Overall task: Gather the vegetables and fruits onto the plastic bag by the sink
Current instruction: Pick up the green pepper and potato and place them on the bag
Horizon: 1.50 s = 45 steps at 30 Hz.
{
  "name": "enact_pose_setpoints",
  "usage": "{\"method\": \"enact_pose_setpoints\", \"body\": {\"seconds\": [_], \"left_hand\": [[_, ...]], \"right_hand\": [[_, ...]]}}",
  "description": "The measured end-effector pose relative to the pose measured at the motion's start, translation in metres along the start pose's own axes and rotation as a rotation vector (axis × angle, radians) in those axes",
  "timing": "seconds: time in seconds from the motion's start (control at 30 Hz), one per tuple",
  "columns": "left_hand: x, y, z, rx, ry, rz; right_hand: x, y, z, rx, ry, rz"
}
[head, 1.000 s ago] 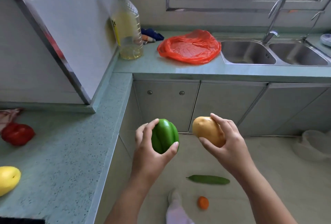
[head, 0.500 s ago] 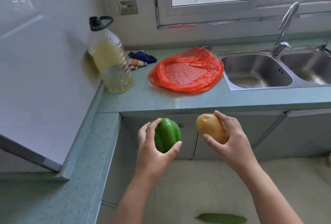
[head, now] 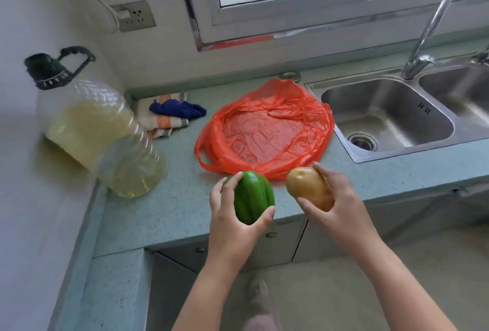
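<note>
My left hand (head: 232, 227) wraps the green bell pepper (head: 252, 195), probably light and slippery; my right hand (head: 341, 209) clamps the potato (head: 308, 187), likely firmer.

Crinkled glossy plastic bag (head: 264, 132), brushed steel sink (head: 391, 119), speckled matt counter (head: 169, 203).
</note>
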<state>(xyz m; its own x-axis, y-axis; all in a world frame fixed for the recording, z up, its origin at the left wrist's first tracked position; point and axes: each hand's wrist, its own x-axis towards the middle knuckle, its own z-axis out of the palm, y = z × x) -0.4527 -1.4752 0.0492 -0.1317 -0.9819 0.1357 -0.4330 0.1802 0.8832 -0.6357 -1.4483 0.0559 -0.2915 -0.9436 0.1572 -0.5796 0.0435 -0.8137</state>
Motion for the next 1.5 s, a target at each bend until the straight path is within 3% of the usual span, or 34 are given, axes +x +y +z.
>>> {"method": "enact_pose_setpoints", "body": {"seconds": [0.3, 0.93, 1.5], "left_hand": [[0.134, -0.039, -0.004, 0.010, -0.035, 0.005], [0.256, -0.089, 0.032, 0.060, -0.038, -0.202], [0.324, -0.114, 0.067, 0.247, -0.116, -0.221]], "right_hand": [[0.118, -0.007, 0.066, -0.044, -0.047, -0.007], [0.276, 0.035, 0.122, -0.203, -0.207, 0.070], [0.354, 0.077, 0.162, -0.216, -0.296, 0.052]]}}
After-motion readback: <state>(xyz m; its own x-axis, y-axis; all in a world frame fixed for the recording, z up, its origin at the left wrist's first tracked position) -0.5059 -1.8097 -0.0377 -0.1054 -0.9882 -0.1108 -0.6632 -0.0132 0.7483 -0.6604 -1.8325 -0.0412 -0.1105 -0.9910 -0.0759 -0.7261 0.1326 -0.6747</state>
